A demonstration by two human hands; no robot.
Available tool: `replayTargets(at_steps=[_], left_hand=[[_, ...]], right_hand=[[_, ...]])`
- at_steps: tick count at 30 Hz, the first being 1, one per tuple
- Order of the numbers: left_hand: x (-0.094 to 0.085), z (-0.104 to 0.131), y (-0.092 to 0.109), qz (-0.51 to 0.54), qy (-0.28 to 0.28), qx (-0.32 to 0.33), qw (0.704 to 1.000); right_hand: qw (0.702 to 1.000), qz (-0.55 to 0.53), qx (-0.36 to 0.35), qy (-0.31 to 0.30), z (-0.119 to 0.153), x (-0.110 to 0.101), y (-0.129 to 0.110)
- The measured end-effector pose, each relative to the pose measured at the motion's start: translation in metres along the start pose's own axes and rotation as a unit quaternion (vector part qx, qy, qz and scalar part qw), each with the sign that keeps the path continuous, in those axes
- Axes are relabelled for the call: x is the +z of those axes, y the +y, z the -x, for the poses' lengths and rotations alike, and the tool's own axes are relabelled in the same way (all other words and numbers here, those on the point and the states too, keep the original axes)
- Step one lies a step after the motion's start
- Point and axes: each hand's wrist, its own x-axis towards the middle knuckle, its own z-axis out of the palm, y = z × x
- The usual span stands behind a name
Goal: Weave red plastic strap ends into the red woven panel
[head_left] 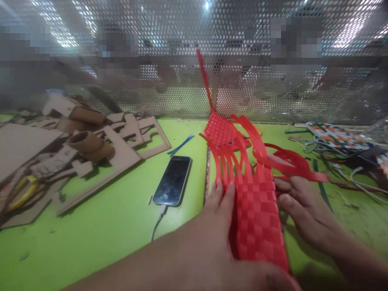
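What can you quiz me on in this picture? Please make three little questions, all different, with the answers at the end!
1. True or false: a cable is plugged into the phone.

2. Which thing lies closest to the phone?
A) the cardboard tube
B) the blue strip
C) the yellow handle

3. What colour is the weaving that the left hand touches?

Key: 1. True. 2. B. 3. Red.
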Motion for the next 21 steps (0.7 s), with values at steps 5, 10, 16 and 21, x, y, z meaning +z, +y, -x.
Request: replayTargets(at_steps=[5, 10, 16, 21], left_hand=[[-0.003, -0.003, 0.016, 0.070, -0.136, -0.062, 0.986], [0.017, -0.008, 0.012, 0.051, -0.101, 0.017, 0.993], [0.037, -0.014, 0.016, 0.026, -0.140, -0.004, 0.990], [0.040, -0.009, 0.016, 0.020, -0.099, 0.038, 0.994]], right_hand=[[0.999, 0.004, 0.026, -0.042, 0.002, -0.001, 0.003], [0.995, 0.100, 0.022, -0.003, 0.002, -0.001, 0.003], [0.993, 0.116, -0.016, 0.010, 0.001, 0.003, 0.006], [0.992, 0.124, -0.012, 0.031, -0.004, 0.002, 0.005]])
